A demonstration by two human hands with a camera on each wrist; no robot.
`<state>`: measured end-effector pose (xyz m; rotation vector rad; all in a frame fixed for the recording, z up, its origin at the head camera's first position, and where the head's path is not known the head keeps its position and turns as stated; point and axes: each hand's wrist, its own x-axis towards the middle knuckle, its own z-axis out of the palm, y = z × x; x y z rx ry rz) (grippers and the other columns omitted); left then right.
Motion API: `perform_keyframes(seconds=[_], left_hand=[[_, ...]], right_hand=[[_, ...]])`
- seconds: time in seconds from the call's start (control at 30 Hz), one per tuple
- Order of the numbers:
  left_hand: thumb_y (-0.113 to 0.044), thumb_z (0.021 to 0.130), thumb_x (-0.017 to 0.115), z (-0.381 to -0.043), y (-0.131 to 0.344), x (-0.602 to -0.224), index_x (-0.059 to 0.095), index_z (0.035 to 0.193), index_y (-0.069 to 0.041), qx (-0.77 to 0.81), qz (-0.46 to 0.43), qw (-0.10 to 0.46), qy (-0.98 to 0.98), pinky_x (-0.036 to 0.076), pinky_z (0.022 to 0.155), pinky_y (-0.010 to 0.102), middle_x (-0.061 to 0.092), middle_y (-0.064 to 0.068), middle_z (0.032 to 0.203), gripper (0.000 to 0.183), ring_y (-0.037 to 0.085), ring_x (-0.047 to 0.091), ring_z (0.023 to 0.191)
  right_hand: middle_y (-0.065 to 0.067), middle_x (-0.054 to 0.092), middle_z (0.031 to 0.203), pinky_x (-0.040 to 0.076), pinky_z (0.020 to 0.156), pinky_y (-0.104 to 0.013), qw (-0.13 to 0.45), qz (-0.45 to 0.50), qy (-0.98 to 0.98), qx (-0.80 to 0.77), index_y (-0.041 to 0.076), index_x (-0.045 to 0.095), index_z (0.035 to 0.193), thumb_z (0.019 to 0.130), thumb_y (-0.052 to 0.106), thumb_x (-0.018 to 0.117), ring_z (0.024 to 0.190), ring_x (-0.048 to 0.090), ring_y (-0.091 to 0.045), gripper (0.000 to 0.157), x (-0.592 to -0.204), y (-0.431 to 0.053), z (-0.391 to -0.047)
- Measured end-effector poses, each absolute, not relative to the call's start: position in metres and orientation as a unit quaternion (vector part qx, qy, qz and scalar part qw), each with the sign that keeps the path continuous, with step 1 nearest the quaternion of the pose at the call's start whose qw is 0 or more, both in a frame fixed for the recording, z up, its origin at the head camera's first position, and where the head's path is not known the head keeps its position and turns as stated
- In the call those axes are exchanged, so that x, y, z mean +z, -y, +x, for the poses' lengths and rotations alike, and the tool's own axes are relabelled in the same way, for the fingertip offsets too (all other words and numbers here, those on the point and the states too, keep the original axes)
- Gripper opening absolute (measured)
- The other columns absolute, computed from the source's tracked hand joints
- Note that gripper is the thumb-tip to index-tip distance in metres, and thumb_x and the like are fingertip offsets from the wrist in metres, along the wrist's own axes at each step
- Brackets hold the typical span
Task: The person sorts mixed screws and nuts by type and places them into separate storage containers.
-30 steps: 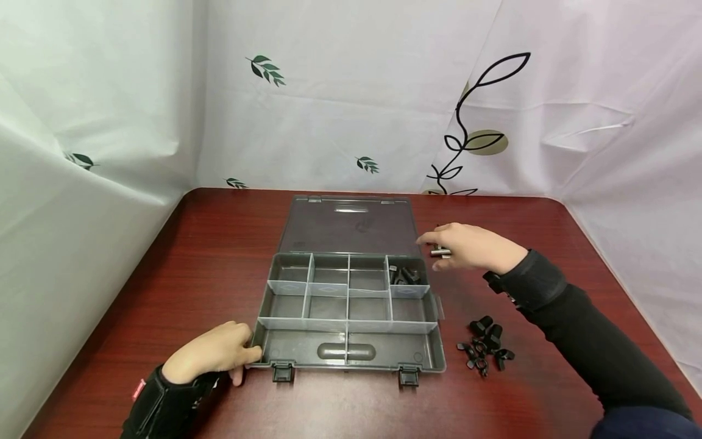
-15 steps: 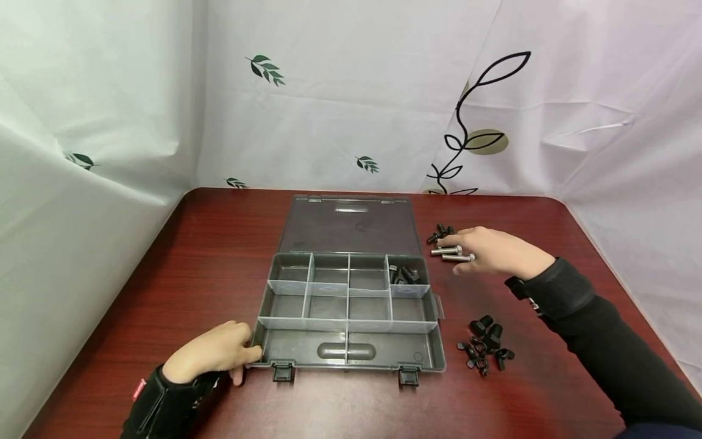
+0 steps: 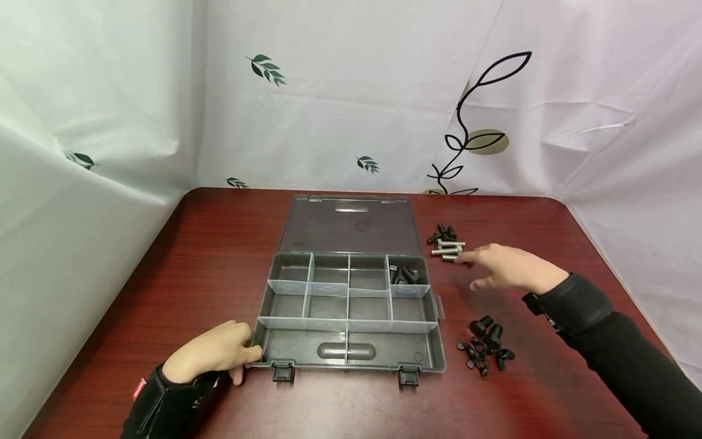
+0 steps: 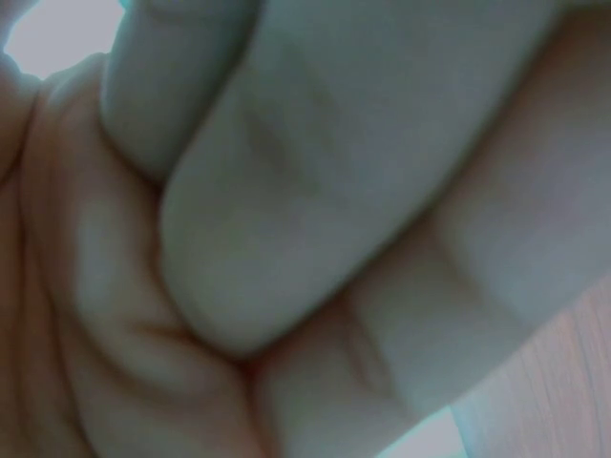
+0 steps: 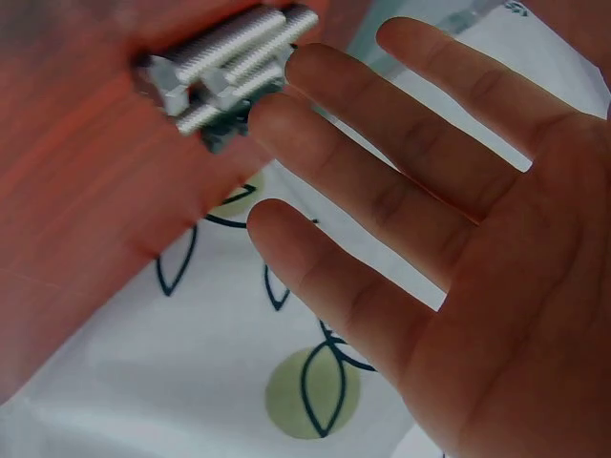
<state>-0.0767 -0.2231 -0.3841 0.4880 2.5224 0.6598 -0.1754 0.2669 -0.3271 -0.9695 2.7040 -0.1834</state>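
A grey see-through compartment box (image 3: pixel 307 367) lies with its lid (image 3: pixel 351 225) laid back. My left hand (image 3: pixel 214 350) grips the box's front left corner, a digit over the rim; curled fingers (image 4: pixel 277 191) fill the left wrist view. Black bolts (image 3: pixel 406 275) sit in the back right compartment. My right hand (image 3: pixel 507 268) hovers right of the silver bolts (image 3: pixel 448 250), its fingers spread and holding nothing. The right wrist view has those bolts (image 5: pixel 229 62) beyond the straight fingers (image 5: pixel 334 143). Past them is a small pile of black bolts (image 3: pixel 442 233).
Black wing nuts and knobs (image 3: pixel 485 344) lie in a pile right of the box. Two latches (image 3: pixel 408 377) stick out from its front edge. White leaf-print cloth (image 3: pixel 329 110) hangs behind and beside the reddish-brown table (image 3: pixel 219 256).
My right hand has drawn back to the right and toward me, away from the lid's edge, uncovering the silver and black bolts. The left hand stays put.
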Motion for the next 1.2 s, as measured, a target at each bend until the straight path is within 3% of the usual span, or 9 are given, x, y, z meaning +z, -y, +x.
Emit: perform_keyframes(seconds=[0.23,0.87,1.2], left_hand=[[-0.023,0.079,0.053,-0.076,0.223,-0.384,0.045,0.054,-0.013,0.237,0.178,0.241,-0.924,0.034,0.049,0.026,0.05,-0.009,0.041,0.027,0.006,0.053,0.044],[-0.022,0.079,0.053,-0.077,0.223,-0.384,0.047,0.056,-0.012,0.238,0.179,0.244,-0.923,0.034,0.048,0.026,0.051,-0.008,0.041,0.026,0.007,0.054,0.044],[-0.022,0.079,0.052,-0.078,0.223,-0.384,0.046,0.054,-0.013,0.24,0.182,0.247,-0.921,0.034,0.048,0.026,0.051,-0.008,0.041,0.028,0.007,0.054,0.044]], right_hand=[[-0.014,0.064,0.109,0.047,0.079,-0.045,0.139,-0.331,-0.931,-0.063,0.002,0.059,0.118,0.074,0.024,0.072,0.101,0.06,-0.034,0.051,-0.336,-0.274,-0.174],[-0.007,0.064,0.1,0.048,0.069,-0.036,0.187,-0.337,-0.92,-0.069,0.005,0.064,0.108,0.075,0.028,0.072,0.088,0.062,-0.025,0.041,-0.342,-0.277,-0.153],[0.004,0.064,0.095,0.046,0.065,-0.03,0.233,-0.334,-0.907,-0.108,0.01,0.067,0.104,0.074,0.026,0.072,0.079,0.057,-0.008,0.034,-0.35,-0.276,-0.146]])
